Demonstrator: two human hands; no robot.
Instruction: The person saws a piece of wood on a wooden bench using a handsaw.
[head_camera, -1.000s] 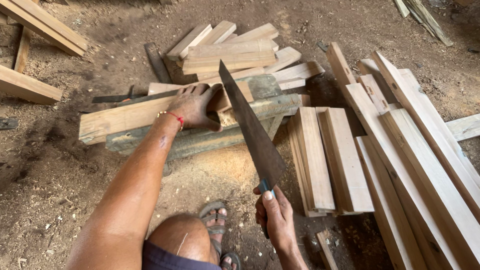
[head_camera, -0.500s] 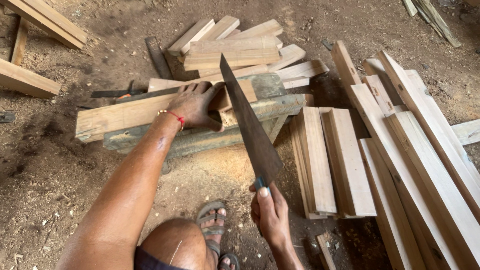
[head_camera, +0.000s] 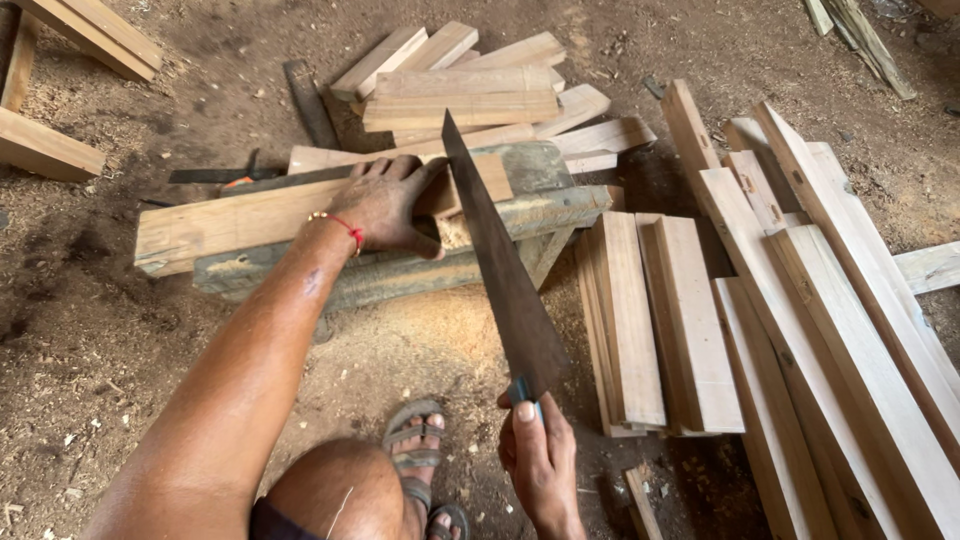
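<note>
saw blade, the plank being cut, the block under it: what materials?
Saw blade: looks like steel, dark and dull, probably tarnished, no shine. Plank under the left hand: pale raw wood, unfinished, visible grain. Block beneath: wood too, greyer and weathered, rough edges. The saw's handle is mostly hidden in the right hand; bluish, perhaps plastic.

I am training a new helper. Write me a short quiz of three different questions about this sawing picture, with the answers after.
1. True or false: the left hand presses flat on the plank that lies across the wooden block.
2. Which hand grips the handle of the handsaw? A. left hand B. right hand C. both hands
3. Fill in: the neat stack of cut boards stands to the ______ of the saw blade, as the person sees it.

Key
1. True
2. B
3. right
</note>
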